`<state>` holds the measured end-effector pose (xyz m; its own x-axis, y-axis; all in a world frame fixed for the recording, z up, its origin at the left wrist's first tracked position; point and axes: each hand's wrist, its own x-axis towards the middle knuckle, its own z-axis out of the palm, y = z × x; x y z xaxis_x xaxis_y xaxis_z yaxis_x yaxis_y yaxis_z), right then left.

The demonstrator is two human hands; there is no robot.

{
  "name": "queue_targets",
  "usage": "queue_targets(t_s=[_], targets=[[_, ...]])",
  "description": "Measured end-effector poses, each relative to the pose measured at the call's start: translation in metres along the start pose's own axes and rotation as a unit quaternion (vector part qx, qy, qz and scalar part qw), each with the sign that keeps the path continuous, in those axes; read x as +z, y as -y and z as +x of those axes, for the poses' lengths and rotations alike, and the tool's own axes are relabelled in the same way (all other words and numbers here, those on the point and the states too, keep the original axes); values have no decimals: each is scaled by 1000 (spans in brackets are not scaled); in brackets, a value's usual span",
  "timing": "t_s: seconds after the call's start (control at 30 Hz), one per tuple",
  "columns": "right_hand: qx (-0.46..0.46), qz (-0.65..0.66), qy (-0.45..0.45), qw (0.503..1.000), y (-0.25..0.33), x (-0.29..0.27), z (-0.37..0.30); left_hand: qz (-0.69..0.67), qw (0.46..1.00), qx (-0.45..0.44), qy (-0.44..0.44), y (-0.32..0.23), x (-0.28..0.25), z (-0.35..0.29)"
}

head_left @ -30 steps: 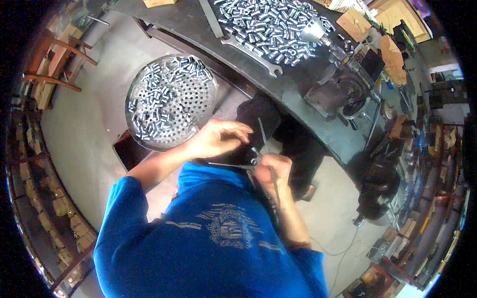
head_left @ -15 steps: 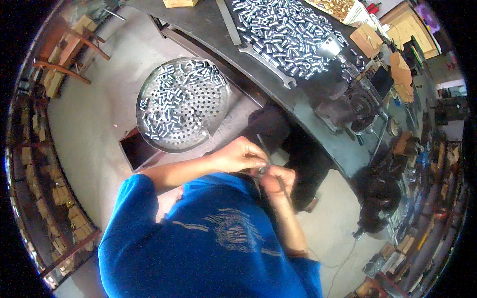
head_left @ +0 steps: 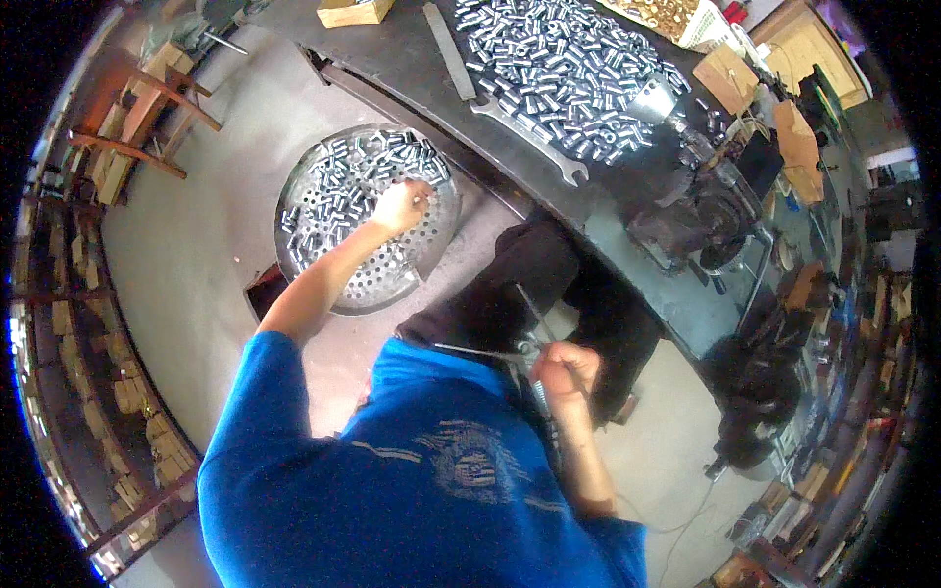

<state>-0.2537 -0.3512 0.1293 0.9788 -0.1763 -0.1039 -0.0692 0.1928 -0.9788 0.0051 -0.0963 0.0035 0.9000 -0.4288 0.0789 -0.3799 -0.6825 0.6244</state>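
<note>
Left hand: I have my left hand (head_left: 400, 206) over the pan, fingers curled in; whether a piece is pinched in them I cannot tell.
Right hand: my right hand (head_left: 567, 372) is a tight fist around a metal tool (head_left: 534, 312), a thin shaft rising from it. Gripped near my lap, it seems steadied close to the body, leaving the other arm free to stretch.
Side rod: another thin rod (head_left: 477, 350) points left from beside the fist; whether it joins the tool, I cannot tell.
Perforated pan: the round pan (head_left: 377, 281) stands left of my knees, within easy reach. Its raised rim presumably stops loose parts rolling off.
Metal cylinders: these short, shiny parts (head_left: 341, 208) lie scattered in the pan, mostly toward its far and left sides, leaving the near holes bare.
Tabletop: the dark tabletop (head_left: 412, 76) carries a heap of similar cylinders (head_left: 564, 78), spread wide, probably for bulk room.
Wrench: the double-ended wrench (head_left: 529, 142) lies between heap and front edge, handy to grab.
Dark machine: the machine (head_left: 686, 216) sits right of the heap, near the edge.
</note>
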Motion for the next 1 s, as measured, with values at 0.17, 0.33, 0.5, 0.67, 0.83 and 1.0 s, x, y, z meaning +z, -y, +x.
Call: queue_targets(t_s=[0.17,0.33,0.5,0.67,0.83,1.0], targets=[[-8,-46,2,999,3,5,-4,205,976,-63,38,-3,18,31],[-37,-102,-6,994,0,2,-5,295,950,-24,102,-2,39,38],[-65,-142,-19,988,3,4,-7,163,980,-111,10,-6,29,32],[-75,-107,40,991,20,5,-4,-439,870,-225,-8,-30,-6,-7],[-104,-155,60,981,23,11,3,-663,682,-294,90,-139,-22,-76],[-131,-168,98,972,35,14,7,-706,630,-249,208,-182,-17,-108]])
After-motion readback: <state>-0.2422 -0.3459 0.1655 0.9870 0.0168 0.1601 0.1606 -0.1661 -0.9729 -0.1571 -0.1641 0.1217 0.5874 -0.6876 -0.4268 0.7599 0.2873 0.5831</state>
